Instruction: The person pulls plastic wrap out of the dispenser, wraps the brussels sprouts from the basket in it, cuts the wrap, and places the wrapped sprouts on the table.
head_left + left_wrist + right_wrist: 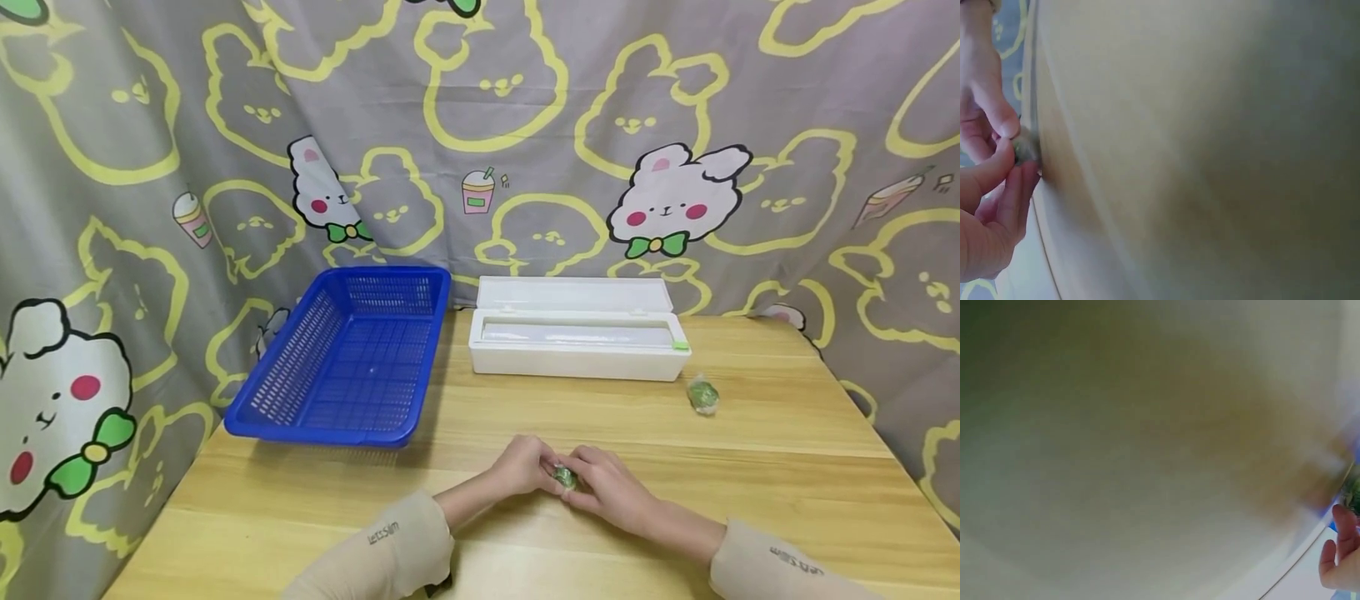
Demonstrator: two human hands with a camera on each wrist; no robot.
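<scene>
In the head view, my left hand (525,467) and right hand (611,487) meet low over the table's near middle. Between their fingertips they pinch a small round green item wrapped in clear film (565,477). The left wrist view shows fingers of both hands around the wrapped green item (1021,152). At the right edge of the right wrist view, a few fingers (1345,528) curl beside the green item (1352,495). What is inside the film cannot be made out. A second film-wrapped green item (703,395) lies apart on the table, to the right.
A blue plastic basket (442,333) stands at the left. At the back is a long white cling film dispenser (577,363), its lid (573,295) raised, with a film roll (577,335) inside and a green tab at its right end. A patterned curtain (525,167) hangs behind the wooden table (787,450).
</scene>
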